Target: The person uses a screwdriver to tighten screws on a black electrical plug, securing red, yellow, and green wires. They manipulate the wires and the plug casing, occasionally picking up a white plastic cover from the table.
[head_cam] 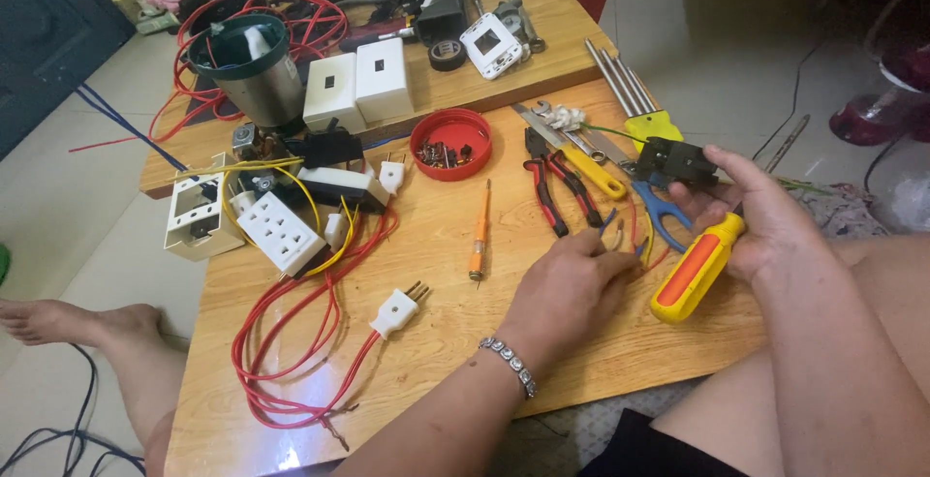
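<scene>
On the wooden table (465,332), the white plug (397,312) with red wire (281,341) lies far left of the little orange tester screwdriver (479,233). Just right of that screwdriver, the left hand (572,288) rests on the table, fingers curled together on some thin coloured wires (630,235). Farther right, the right hand (765,220) is closed around a big yellow and orange screwdriver (693,269) and also pinches a small black part (683,160) up above it.
</scene>
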